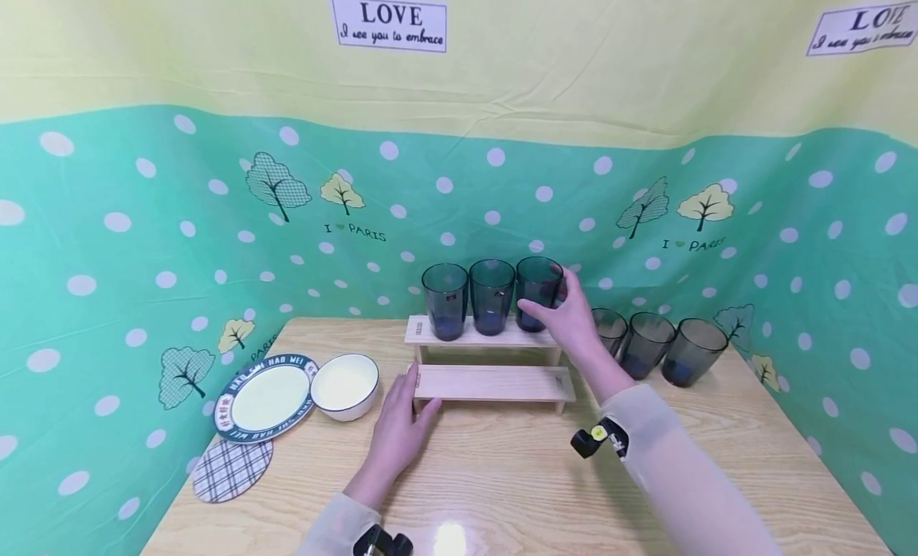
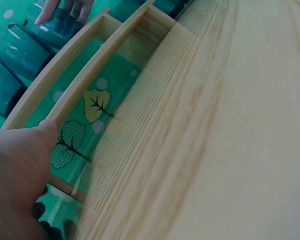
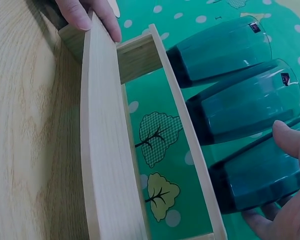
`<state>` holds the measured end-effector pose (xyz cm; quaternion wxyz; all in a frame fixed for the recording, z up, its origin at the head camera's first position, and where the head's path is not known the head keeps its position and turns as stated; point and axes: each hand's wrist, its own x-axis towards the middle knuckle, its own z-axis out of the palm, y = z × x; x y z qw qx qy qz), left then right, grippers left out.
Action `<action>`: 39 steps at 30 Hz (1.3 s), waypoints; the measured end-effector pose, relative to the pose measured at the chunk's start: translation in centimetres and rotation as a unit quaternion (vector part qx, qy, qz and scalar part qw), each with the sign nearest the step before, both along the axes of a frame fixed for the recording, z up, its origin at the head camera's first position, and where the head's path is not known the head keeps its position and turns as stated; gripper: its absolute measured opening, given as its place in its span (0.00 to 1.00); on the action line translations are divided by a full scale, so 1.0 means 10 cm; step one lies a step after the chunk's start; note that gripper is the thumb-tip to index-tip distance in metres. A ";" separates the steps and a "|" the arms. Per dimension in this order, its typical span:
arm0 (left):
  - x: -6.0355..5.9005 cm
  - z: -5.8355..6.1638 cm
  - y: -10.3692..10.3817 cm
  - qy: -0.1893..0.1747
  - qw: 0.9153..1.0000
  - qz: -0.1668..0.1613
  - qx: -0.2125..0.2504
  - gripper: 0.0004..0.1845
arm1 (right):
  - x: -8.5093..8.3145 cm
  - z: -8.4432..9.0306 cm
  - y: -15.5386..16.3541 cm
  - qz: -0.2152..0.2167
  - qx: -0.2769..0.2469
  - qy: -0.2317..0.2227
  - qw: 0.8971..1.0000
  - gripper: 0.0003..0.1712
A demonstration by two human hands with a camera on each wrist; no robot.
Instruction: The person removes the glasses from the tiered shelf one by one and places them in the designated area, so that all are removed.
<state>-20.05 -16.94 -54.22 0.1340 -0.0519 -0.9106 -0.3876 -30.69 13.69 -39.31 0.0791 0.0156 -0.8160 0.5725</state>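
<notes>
A two-tier wooden rack [image 1: 495, 382] stands on the table, with three dark blue-green tinted glasses upright in a row on its upper step. My right hand [image 1: 570, 315] holds the rightmost glass [image 1: 538, 293], thumb on the near side and fingers round its right side. The middle glass [image 1: 492, 297] and the left glass [image 1: 446, 301] stand close beside it. At the rack's left end, my left hand [image 1: 398, 422] grips the lower step, thumb at the front edge. In the right wrist view, the held glass [image 3: 260, 175] rests with its base at the upper step.
Several more tinted glasses [image 1: 648, 345] stand on the table right of the rack, partly behind my right arm. To the left are a white bowl [image 1: 344, 385], a blue-rimmed plate [image 1: 237, 381] and a checked round mat [image 1: 233, 470]. A polka-dot cloth [image 1: 459, 189] hangs behind.
</notes>
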 end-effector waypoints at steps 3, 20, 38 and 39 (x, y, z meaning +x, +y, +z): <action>0.00 0.00 0.00 -0.001 1.000 0.000 0.000 0.45 | 0.03 0.01 0.01 -0.006 -0.002 -0.002 1.000 0.58; 0.00 -0.01 0.00 0.003 1.000 -0.001 -0.004 0.45 | 0.42 0.18 0.22 0.019 -0.019 0.029 0.999 0.56; -0.01 -0.01 0.01 0.024 1.000 -0.002 -0.001 0.44 | 0.93 0.14 0.55 0.018 0.009 0.043 0.999 0.58; -0.01 -0.01 0.01 0.022 1.000 -0.002 -0.002 0.44 | 0.95 0.14 0.57 0.017 0.014 0.042 0.999 0.59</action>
